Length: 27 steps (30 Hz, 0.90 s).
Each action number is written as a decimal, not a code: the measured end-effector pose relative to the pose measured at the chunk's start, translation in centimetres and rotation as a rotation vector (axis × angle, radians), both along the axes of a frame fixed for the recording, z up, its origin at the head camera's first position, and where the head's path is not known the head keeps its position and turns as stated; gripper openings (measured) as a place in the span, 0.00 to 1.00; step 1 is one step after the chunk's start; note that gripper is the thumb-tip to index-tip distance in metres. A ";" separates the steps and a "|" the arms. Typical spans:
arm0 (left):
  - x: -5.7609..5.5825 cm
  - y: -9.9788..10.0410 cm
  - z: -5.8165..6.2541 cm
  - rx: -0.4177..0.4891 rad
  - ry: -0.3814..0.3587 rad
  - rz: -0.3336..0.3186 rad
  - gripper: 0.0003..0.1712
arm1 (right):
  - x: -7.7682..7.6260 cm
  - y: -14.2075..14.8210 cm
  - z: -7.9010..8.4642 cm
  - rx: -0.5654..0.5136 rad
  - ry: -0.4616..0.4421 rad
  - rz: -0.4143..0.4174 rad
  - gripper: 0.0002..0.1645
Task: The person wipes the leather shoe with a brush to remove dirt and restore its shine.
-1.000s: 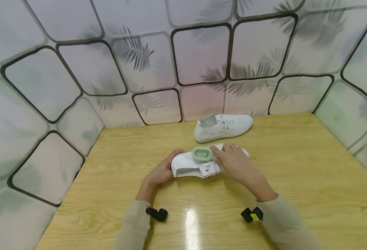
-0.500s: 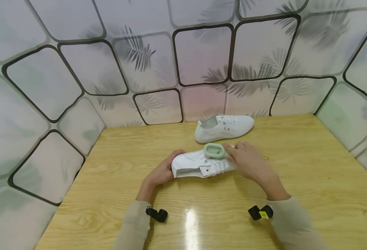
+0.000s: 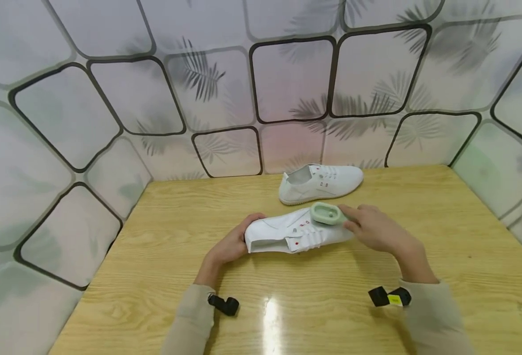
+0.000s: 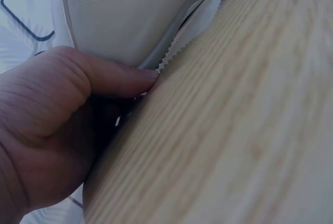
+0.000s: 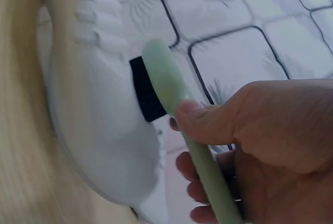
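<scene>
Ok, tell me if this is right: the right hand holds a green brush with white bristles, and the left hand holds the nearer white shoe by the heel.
Not quite: the bristles are black, as the right wrist view shows. The right hand does hold a green brush, and the left hand the nearer shoe by the heel.

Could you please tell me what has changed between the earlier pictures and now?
The right hand has moved the green brush rightward along the held shoe, towards its toe. Nothing was taken up or let go. The left hand still grips the heel, and the other shoe stays behind.
</scene>
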<state>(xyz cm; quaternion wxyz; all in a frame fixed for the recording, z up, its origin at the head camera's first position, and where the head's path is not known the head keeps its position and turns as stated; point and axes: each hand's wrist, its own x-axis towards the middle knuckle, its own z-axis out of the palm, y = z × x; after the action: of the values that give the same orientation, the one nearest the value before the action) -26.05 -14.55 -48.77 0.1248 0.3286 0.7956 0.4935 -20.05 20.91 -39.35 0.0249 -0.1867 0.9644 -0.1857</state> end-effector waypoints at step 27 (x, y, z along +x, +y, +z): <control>0.0 0.2 0.0 -0.032 0.010 -0.001 0.45 | 0.0 -2.1 -0.8 0.019 0.031 -0.001 0.29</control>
<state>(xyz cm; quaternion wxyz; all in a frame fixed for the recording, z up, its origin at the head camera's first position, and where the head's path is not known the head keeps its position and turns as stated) -26.02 -14.37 -48.72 0.1262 0.3293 0.8039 0.4789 -20.04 18.85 -40.14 0.0119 -0.1890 0.9664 -0.1735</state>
